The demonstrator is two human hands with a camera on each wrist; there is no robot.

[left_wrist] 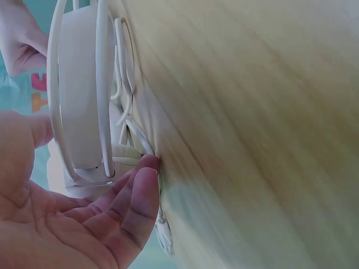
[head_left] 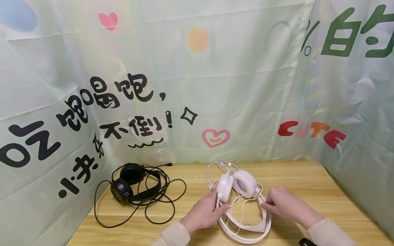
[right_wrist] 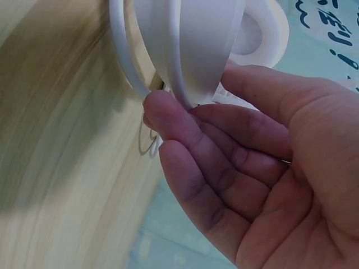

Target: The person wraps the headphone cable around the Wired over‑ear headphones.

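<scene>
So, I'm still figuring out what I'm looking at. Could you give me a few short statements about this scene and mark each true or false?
1. The left hand and the right hand are both on the white over-ear headphones. True.
2. The black over-ear headphones lie on the wooden tabletop. True.
3. The black pair is to the right of the white pair. False: it is to the left.
4. The white headband lies nearer the person than the white earcups. True.
5. The right hand grips the black pair. False: it grips the white pair.
6. The colourful Latin-letter word reads LOVE. False: on the fabric backdrop it reads CUTE.
</scene>
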